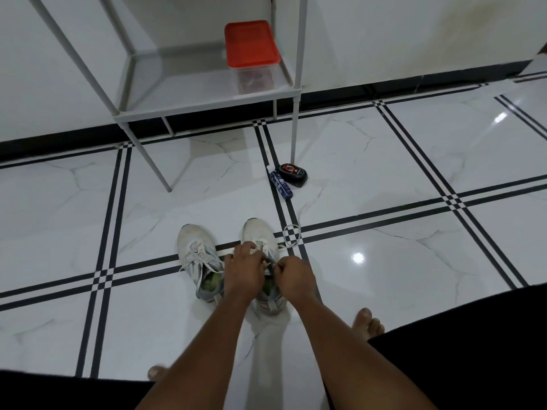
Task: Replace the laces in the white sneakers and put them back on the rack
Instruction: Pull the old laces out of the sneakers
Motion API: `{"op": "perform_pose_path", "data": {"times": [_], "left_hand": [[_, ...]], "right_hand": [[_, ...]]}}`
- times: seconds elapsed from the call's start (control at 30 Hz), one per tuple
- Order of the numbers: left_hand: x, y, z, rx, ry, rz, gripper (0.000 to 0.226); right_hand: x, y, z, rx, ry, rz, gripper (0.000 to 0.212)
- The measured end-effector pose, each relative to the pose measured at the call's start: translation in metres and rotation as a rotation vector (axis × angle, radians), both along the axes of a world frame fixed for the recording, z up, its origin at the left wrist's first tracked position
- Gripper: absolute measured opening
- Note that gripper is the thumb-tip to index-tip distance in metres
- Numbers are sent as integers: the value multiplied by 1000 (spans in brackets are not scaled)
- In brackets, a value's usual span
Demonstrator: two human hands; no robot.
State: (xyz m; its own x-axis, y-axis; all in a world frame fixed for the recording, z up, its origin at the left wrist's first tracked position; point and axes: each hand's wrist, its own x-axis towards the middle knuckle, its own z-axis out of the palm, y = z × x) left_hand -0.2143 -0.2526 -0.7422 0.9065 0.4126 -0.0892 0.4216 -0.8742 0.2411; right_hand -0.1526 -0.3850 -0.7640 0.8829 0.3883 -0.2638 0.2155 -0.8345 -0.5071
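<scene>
Dim, fisheye-bent; glare on floor (358, 258)

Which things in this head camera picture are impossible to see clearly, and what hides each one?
- Lacing on the right sneaker: the left hand and right hand cover its middle.
- Contents of the red-lidded container on the rack: blurred behind the clear wall.
- Labels on the blue tube and the black tin: too small to read.
- Rack's upper part: cut off by the top edge.
</scene>
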Motion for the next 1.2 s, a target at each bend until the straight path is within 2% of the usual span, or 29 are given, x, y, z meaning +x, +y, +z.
{"op": "perform_pose_path", "data": {"times": [0.23, 0.3, 0.33, 0.37, 0.43, 0.5, 0.57, 0.63, 0.7, 0.8, 0.87, 0.93, 0.97, 1.03, 1.1, 1.2], "left_hand": [[13, 3, -2, 165, 13, -200, 20], [16, 3, -1, 161, 42, -241, 23], [17, 4, 0, 122, 12, -206, 25], [18, 5, 2, 25, -53, -82, 26], [19, 11, 6, -234, -269, 321, 26], [13, 21, 3, -293, -485, 568, 30], [6, 23, 2, -361, -446, 557, 37], [0, 17, 0, -512, -298, 469, 35], [-7, 10, -10, -528, -175, 377, 33], [-14, -2, -27, -457, -249, 334, 21], [-18, -6, -27, -529, -333, 470, 15], [-19, -6, -25, -639, -339, 652, 18], [-20, -6, -26, -652, -323, 675, 20], [-19, -7, -28, -593, -307, 591, 24], [-11, -6, -32, -456, -256, 381, 32], [1, -8, -29, -280, -142, 172, 25]], "right_hand": [[6, -6, 7, 58, 0, 18, 25], [5, -6, 10, 51, 11, 5, 25], [5, -6, 11, 51, 13, -2, 25], [5, -6, 11, 53, 14, -8, 24], [5, -6, 10, 55, 20, -23, 23], [5, -6, 9, 62, 32, -30, 22], [6, -5, 8, 75, 50, -29, 22], [7, -2, 7, 92, 77, -31, 25], [8, 2, 6, 110, 74, -34, 36], [8, 4, 5, 122, 44, -49, 40], [7, 4, 3, 122, 24, -81, 32], [9, 3, -1, 126, 53, -142, 26], [10, 3, -3, 130, 90, -177, 24], [13, 2, -6, 146, 151, -219, 22], [14, 1, -8, 174, 170, -224, 18], [14, 0, -6, 183, 155, -198, 13]]}}
